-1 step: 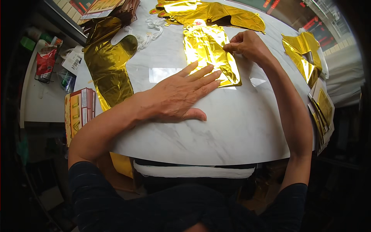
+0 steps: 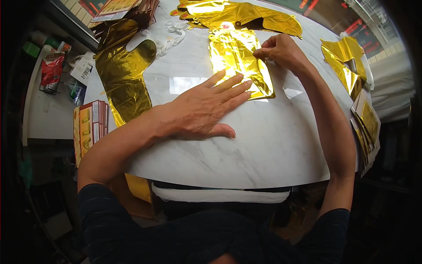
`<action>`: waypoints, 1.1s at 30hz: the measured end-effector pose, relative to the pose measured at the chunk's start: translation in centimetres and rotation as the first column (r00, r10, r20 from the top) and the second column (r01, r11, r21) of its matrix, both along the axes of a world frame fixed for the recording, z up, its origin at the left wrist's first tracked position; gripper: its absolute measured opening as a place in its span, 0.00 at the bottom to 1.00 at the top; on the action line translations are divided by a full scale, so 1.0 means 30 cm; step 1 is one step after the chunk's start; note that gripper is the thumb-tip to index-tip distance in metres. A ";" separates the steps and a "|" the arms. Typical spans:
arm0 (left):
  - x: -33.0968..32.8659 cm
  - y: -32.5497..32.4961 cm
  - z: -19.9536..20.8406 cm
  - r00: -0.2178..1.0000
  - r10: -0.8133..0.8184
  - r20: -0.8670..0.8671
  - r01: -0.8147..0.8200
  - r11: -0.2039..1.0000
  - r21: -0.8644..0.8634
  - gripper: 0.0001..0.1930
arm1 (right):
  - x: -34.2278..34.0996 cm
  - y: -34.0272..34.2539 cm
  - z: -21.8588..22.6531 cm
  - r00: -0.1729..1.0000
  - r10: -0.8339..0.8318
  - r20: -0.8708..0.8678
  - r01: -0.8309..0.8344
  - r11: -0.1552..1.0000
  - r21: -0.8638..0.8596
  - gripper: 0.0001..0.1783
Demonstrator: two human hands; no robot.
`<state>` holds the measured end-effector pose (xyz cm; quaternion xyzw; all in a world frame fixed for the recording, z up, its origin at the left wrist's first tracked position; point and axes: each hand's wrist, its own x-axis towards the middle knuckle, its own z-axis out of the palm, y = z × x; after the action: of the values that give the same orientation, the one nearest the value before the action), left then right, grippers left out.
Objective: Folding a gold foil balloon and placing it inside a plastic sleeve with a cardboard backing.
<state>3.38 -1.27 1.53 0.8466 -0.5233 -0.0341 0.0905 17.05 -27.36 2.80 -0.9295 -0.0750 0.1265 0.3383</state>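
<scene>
A flat, folded gold foil balloon [image 2: 239, 57] lies on the white marble-patterned table [image 2: 263, 145], its surface creased and glaring with light. Spread flat, my left hand [image 2: 213, 103] rests with its fingertips on the balloon's lower left part and its palm and thumb over the tabletop. At the balloon's right edge, my right hand [image 2: 281, 50] pinches the foil between thumb and fingers. Just beyond the folded balloon, more gold foil balloons [image 2: 255, 17] lie in an overlapping pile.
Another gold foil balloon [image 2: 125, 79] is at the left, beside white string [image 2: 169, 42]. Printed card packs [image 2: 94, 125] stand at the left edge; more cards [image 2: 118, 9] are stacked behind. Further foil [image 2: 345, 59] and several packets [image 2: 367, 123] sit along the right edge.
</scene>
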 end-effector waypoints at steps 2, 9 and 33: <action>0.000 0.000 -0.005 1.000 0.007 -0.001 -0.007 1.000 -0.009 0.48 | 0.010 0.027 -0.001 1.000 0.015 0.004 -0.015 0.999 0.041 0.18; 0.001 0.001 -0.007 1.000 0.005 0.002 -0.005 1.000 -0.026 0.49 | 0.035 0.017 0.045 0.984 0.074 -0.160 -0.072 0.997 0.020 0.24; 0.309 0.121 0.063 0.258 0.330 -0.908 -0.906 0.410 -0.108 0.27 | -0.031 -0.022 0.069 0.969 0.013 -0.246 0.093 0.904 0.418 0.21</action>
<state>12.64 2.36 3.43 0.7890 0.0145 -0.1774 0.5880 16.11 -28.02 4.86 -0.8118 -0.0397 0.2126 0.5425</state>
